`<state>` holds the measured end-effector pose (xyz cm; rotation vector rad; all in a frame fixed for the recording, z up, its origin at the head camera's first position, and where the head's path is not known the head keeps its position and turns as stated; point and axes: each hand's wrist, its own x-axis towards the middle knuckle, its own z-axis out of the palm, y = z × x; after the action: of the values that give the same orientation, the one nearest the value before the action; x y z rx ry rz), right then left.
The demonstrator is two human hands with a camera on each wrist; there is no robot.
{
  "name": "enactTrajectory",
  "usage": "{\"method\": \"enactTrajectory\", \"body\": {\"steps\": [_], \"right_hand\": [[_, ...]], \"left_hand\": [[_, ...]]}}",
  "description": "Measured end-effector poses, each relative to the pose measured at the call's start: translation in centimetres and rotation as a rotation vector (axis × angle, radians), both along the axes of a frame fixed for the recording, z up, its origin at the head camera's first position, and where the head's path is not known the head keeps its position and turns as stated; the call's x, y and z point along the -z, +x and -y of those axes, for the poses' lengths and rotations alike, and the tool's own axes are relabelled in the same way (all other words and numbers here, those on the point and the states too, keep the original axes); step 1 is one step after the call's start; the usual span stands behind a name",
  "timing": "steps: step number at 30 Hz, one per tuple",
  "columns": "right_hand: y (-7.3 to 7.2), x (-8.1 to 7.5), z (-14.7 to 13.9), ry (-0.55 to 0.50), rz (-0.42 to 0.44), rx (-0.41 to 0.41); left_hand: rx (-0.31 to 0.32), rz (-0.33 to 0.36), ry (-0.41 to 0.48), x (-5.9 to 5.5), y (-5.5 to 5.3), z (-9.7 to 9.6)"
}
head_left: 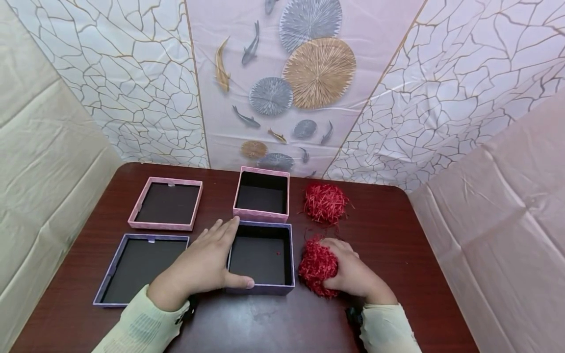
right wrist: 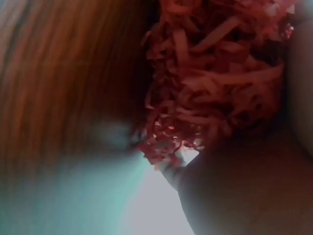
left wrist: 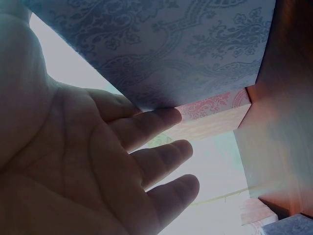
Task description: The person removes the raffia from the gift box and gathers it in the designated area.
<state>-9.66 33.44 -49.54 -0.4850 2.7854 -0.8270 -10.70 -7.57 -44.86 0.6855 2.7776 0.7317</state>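
Note:
A purple open box point(head_left: 263, 289) with a dark lining stands on the table's near middle. My left hand point(head_left: 211, 261) rests against its left wall with straight fingers, thumb along the front wall. In the left wrist view the open palm point(left wrist: 112, 161) lies beside the patterned purple wall point(left wrist: 186, 54). My right hand point(head_left: 350, 274) grips a clump of red shredded paper point(head_left: 317, 264) on the table just right of the purple box. Up close in the right wrist view, the red shreds point(right wrist: 215, 83) sit against my palm point(right wrist: 244, 191).
A pink open box point(head_left: 261, 214) stands behind the purple one, with a second pile of red shreds point(head_left: 325, 202) to its right. A pink lid point(head_left: 165, 224) and a purple lid point(head_left: 106, 287) lie at the left. Patterned sheets wall in the brown table point(head_left: 397, 235).

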Motion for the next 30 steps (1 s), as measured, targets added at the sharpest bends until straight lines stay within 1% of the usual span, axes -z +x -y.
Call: {"method": "enactTrajectory", "body": {"steps": [5,8,12,15,22,26,30], "right_hand": [[0.0,-0.1,0.5,0.045,0.009,0.003],[-0.1,0.0,0.6,0.081,0.003,-0.009],[-0.1,0.0,0.5,0.1,0.0,-0.018],[0.0,0.0,0.3,0.081,0.008,-0.013],[0.2,-0.6,-0.1,-0.016,0.04,-0.014],[0.2,-0.9,0.0,-0.051,0.023,-0.038],[0.2,-1.3,0.1,-0.074,0.016,-0.038]], "left_hand": [[0.0,-0.001,-0.005,0.0,0.0,0.1],[0.0,-0.003,-0.006,0.0,0.0,0.1],[0.002,-0.002,-0.005,0.0,0.0,0.1],[0.003,0.0,-0.003,-0.1,0.1,0.1],[-0.001,-0.002,-0.003,0.0,0.0,0.0],[-0.006,0.003,-0.007,0.1,0.0,0.1],[-0.004,0.011,0.006,0.0,0.1,0.2]]}}
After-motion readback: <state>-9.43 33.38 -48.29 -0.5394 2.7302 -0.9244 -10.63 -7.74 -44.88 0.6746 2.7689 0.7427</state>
